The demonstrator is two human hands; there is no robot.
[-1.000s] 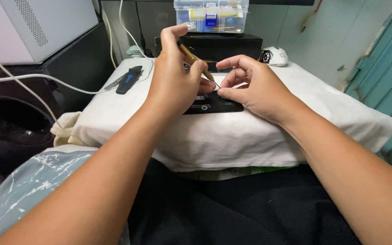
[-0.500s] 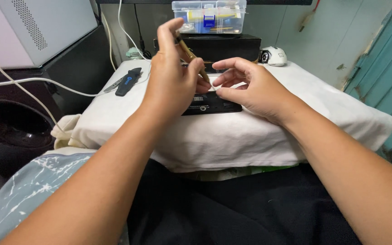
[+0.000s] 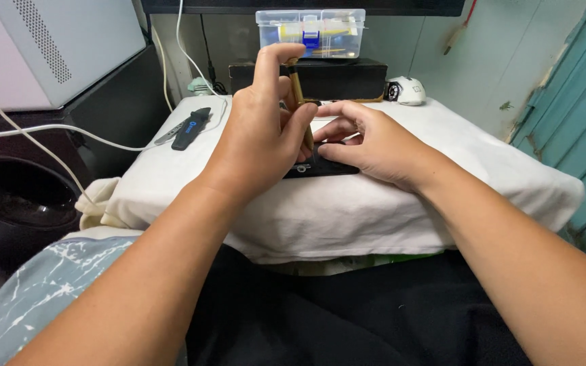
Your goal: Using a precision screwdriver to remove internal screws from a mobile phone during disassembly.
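Observation:
My left hand (image 3: 262, 125) holds a slim brass-coloured tool (image 3: 298, 95) nearly upright, index finger on its top, tip down on a small flat black device (image 3: 327, 166). That device lies on a white pillow (image 3: 347, 210) across my lap. My right hand (image 3: 367, 142) rests on the black device, fingertips pressing it beside the tool's tip. The point of contact is hidden behind my left fingers.
A dark blue-and-black tool (image 3: 190, 127) lies at the pillow's far left. Behind stand a black box (image 3: 334, 78) topped by a clear plastic parts case (image 3: 310, 30), and a white mouse (image 3: 406, 90). White cables (image 3: 69, 129) run left; a teal wall (image 3: 578, 115) is right.
The left hand has tipped the brass tool from slanted to nearly upright. The right hand has come down from pinching near the tip and now lies on the black device.

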